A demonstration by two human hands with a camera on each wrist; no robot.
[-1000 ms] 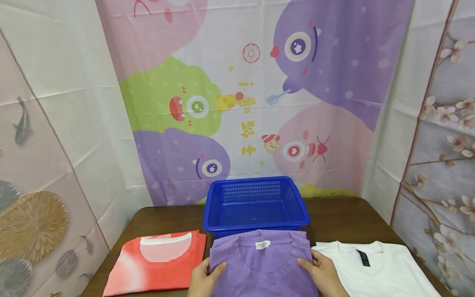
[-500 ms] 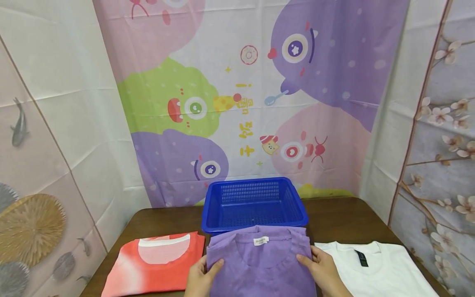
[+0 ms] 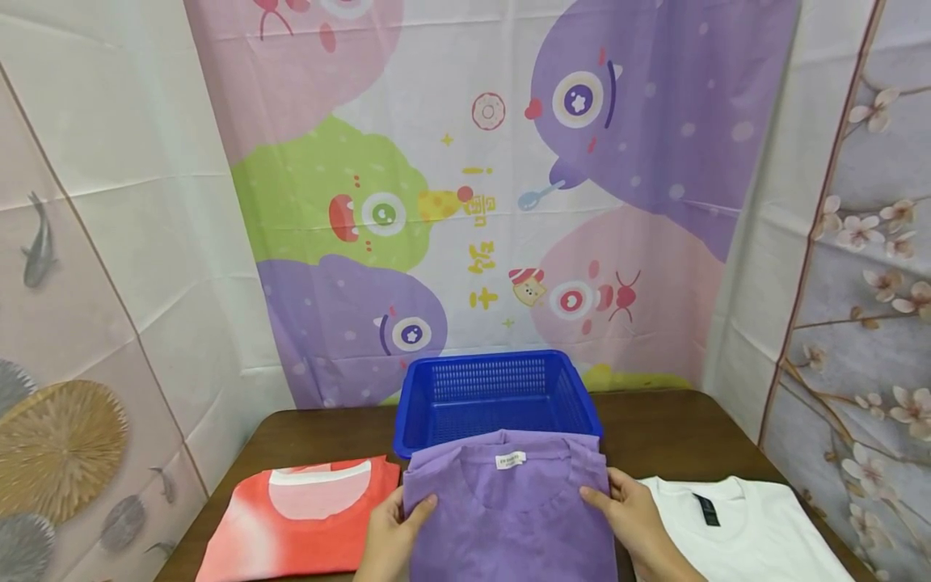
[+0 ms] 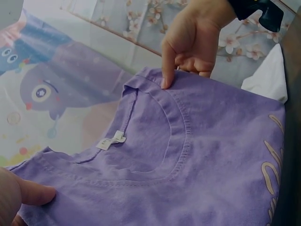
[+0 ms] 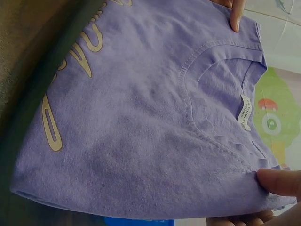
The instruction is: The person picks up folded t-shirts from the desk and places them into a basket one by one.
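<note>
Between my two hands is a folded purple T-shirt (image 3: 512, 525), its neckline and white label facing up. My left hand (image 3: 396, 525) pinches its left edge, thumb on top and fingers beneath. At the right edge my right hand (image 3: 631, 517) grips it the same way; the right wrist view shows the thumb (image 5: 280, 182) on the cloth and fingers under it. Pale lettering (image 5: 51, 122) shows lower on the shirt's front. Its far edge overlaps the near rim of a blue plastic basket (image 3: 494, 396) in the head view.
A folded red and white T-shirt (image 3: 305, 525) lies on the brown table (image 3: 327, 432) at left. To the right lies a folded white T-shirt (image 3: 756, 533) with a black label. Printed curtains (image 3: 494, 162) hang behind and at both sides.
Both hands have raised the purple T-shirt and carried it slightly forward, so its far edge now covers the basket's near rim. The basket and other shirts stay put.
</note>
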